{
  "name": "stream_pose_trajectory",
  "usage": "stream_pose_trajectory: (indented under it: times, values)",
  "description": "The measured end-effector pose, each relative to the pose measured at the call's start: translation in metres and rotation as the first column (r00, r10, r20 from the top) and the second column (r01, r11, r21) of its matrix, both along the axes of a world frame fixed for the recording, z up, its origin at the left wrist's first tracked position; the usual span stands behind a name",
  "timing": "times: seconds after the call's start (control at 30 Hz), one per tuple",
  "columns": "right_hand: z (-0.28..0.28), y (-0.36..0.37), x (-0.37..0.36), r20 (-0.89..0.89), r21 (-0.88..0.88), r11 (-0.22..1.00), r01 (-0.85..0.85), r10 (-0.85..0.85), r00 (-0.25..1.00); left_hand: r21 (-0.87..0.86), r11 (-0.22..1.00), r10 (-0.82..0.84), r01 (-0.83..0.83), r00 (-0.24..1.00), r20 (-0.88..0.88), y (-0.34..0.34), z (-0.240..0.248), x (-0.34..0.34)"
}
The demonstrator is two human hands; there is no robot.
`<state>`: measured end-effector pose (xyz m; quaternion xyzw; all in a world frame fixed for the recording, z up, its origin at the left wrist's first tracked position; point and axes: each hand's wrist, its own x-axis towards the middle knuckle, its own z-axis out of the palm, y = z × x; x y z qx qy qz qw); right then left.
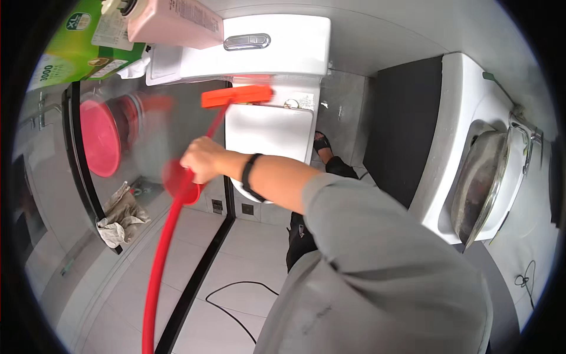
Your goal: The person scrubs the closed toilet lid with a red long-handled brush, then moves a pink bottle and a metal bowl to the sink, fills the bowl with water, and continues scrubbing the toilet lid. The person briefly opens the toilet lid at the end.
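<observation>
Across the view from the right comes my right arm in a grey sleeve, a black band on its wrist. My right hand [203, 160] is closed around the red pole [168, 236] of a long-handled cleaning tool. Its flat orange head [236, 96] appears over the back of the white toilet [268, 133], near the lid hinges; whether it touches cannot be told. The kind of head, broom or squeegee, is not clear. The toilet lid is down. Just behind my hand is a blurred red rounded shape [177, 180]. My left hand is not in view.
A black-framed glass panel [218, 253] stands left of the toilet. Beyond it are a pink basin [100, 138] and a crumpled cloth [122, 218]. A pink bottle [177, 22] and green pack [76, 47] sit upper left. At right is a white washbasin [439, 171]. A black cable [239, 283] crosses the floor.
</observation>
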<state>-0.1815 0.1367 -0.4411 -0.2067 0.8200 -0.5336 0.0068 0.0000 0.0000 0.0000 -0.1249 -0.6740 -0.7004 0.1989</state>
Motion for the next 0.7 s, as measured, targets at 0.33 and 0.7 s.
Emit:
stream_pose_trajectory:
  times: [0.33,0.7]
  values:
    - [-0.018,0.071,0.132,-0.100,-0.129,0.954,0.271,-0.284,0.953,0.236,0.963,-0.162,0.131,0.980,0.117,-0.017,-0.010,0.003]
    - [-0.028,0.014,0.046,-0.112,-0.102,0.975,0.200,-0.211,0.971,0.043,0.998,0.051,-0.050,0.998,-0.024,-0.019,-0.005,-0.012]
